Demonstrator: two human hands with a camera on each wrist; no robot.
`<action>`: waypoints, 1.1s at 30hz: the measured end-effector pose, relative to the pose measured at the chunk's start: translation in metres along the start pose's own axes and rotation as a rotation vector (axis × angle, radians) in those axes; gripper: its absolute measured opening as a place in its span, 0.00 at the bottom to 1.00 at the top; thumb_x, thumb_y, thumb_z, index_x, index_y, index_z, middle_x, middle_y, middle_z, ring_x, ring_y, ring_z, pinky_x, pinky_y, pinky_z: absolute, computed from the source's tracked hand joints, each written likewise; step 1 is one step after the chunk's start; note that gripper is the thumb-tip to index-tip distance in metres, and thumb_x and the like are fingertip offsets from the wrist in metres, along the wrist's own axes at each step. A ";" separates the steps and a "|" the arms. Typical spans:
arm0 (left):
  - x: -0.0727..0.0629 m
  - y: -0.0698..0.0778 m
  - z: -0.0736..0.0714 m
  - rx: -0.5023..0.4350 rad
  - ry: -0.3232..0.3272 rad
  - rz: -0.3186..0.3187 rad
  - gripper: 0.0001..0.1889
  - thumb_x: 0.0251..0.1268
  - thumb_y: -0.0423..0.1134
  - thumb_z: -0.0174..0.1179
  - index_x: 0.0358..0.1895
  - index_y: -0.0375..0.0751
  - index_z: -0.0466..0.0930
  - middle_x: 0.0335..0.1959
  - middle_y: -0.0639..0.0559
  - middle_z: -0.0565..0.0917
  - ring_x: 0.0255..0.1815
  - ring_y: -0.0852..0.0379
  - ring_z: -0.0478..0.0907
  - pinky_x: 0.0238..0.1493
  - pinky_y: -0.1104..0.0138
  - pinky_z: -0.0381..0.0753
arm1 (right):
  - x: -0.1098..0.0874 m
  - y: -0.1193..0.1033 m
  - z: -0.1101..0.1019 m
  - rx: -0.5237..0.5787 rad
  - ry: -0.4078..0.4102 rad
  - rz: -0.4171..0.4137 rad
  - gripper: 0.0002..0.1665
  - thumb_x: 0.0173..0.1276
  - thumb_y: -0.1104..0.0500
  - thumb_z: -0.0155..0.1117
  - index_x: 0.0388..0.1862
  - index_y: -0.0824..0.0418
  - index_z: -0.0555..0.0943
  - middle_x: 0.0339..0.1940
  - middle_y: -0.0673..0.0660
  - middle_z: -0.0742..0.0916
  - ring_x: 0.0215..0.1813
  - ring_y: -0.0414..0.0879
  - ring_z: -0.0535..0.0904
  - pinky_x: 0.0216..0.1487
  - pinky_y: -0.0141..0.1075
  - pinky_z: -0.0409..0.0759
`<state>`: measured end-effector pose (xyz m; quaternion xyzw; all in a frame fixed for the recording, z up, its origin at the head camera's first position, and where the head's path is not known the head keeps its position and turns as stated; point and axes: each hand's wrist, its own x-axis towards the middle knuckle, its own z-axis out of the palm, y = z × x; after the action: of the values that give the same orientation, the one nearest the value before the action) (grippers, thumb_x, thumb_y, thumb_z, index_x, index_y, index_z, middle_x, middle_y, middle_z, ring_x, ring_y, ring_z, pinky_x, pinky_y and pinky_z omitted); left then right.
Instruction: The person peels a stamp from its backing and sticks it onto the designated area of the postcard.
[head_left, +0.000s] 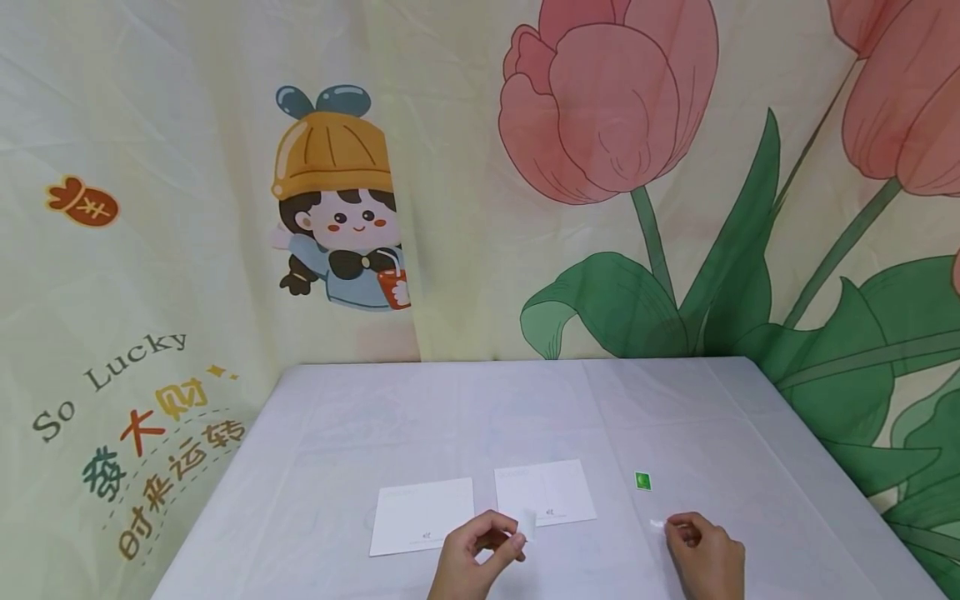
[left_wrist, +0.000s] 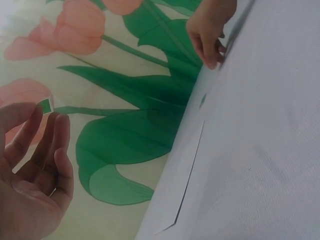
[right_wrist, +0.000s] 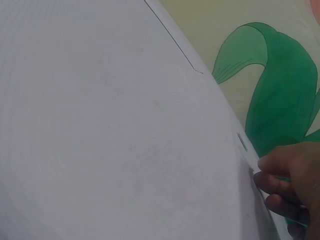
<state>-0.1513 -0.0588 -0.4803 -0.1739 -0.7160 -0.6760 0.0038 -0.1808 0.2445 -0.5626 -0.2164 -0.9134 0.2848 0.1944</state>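
Observation:
In the head view my left hand (head_left: 480, 554) pinches a small stamp (head_left: 528, 523) between thumb and fingertips, its white side facing up at me. The left wrist view catches the green face of this stamp (left_wrist: 46, 105), edged in white, at the fingertips. My right hand (head_left: 705, 554) is low over the table on the right, thumb and forefinger together on a small clear, shiny piece of film (head_left: 657, 523). Just beyond those fingers lies another green stamp (head_left: 642, 481). The left hand overlaps the near corner of a white card (head_left: 420, 512).
A second white card (head_left: 543, 492) lies right of the first; both bear small print along the near edge. A white cloth covers the table (head_left: 337, 417). Behind its far edge hangs a curtain (head_left: 465, 208) printed with tulips and a cartoon figure.

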 end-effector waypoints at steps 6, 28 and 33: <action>0.000 0.001 -0.001 -0.006 -0.002 -0.005 0.09 0.61 0.36 0.61 0.34 0.31 0.77 0.25 0.41 0.82 0.26 0.59 0.80 0.34 0.68 0.78 | -0.001 -0.002 0.001 0.005 0.042 0.000 0.04 0.53 0.64 0.68 0.28 0.64 0.83 0.15 0.49 0.79 0.21 0.45 0.70 0.33 0.43 0.62; 0.001 -0.001 0.000 -0.025 -0.014 -0.050 0.07 0.61 0.37 0.60 0.35 0.35 0.78 0.27 0.48 0.82 0.27 0.58 0.81 0.35 0.67 0.78 | -0.016 -0.053 -0.001 0.473 0.132 -0.405 0.10 0.52 0.63 0.72 0.29 0.49 0.83 0.22 0.41 0.83 0.29 0.36 0.75 0.40 0.34 0.67; 0.001 0.001 0.000 -0.033 -0.020 -0.066 0.08 0.61 0.38 0.60 0.35 0.35 0.78 0.27 0.47 0.82 0.28 0.58 0.81 0.35 0.68 0.78 | -0.036 -0.095 -0.024 0.530 0.020 -0.428 0.12 0.51 0.64 0.73 0.30 0.48 0.83 0.28 0.39 0.83 0.34 0.36 0.77 0.41 0.26 0.72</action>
<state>-0.1516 -0.0583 -0.4790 -0.1567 -0.7102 -0.6858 -0.0286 -0.1666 0.1656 -0.4954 0.0357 -0.8304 0.4628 0.3082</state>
